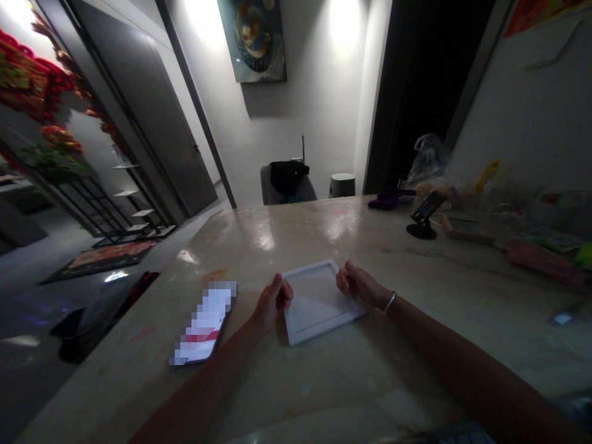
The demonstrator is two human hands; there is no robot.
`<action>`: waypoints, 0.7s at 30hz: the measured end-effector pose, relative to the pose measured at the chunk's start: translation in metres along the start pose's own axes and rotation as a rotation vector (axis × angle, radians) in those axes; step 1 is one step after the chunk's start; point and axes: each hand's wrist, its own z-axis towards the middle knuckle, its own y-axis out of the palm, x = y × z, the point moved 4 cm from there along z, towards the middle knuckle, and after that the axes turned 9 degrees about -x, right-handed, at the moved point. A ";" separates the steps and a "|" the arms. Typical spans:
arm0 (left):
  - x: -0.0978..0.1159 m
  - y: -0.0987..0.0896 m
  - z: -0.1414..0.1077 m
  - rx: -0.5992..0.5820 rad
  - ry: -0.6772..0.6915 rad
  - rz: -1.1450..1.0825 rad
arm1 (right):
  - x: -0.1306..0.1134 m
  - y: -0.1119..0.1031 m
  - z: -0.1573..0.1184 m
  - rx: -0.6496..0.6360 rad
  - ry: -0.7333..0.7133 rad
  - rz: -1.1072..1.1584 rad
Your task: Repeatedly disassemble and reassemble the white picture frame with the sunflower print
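A white picture frame [319,296] with a raised rim lies on the table in front of me. My left hand [274,301] is closed at its left edge, with curled fingers over the rim and the thumb on top. At the right edge, my right hand [363,286] is closed in a similar way, and a bracelet [390,302] circles its wrist. Whatever is inside either fist, if anything, is hidden. Left of my left forearm lies a phone [206,324] with a lit, blurred-out screen.
The pale stone table [259,394] stretches ahead. Back right stand a phone on a black stand [425,216], a purple item [391,198], a clear plastic bag [429,161] and a flat wooden frame [465,228]. Beyond the far edge are a grey chair [267,185] and a stool [342,185].
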 end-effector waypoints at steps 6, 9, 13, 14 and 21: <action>0.007 0.001 -0.005 0.018 0.001 0.033 | -0.002 -0.005 -0.003 0.105 0.030 -0.074; 0.013 -0.008 -0.008 0.114 0.041 0.150 | -0.004 -0.016 -0.004 0.272 0.051 -0.216; 0.015 -0.022 -0.010 0.279 0.036 0.488 | -0.005 -0.034 -0.006 0.503 0.088 -0.586; 0.014 -0.024 -0.009 0.284 0.026 0.590 | -0.004 -0.035 -0.006 0.512 0.106 -0.709; 0.000 -0.018 -0.008 0.184 0.061 1.050 | -0.003 -0.025 -0.005 0.365 0.156 -0.971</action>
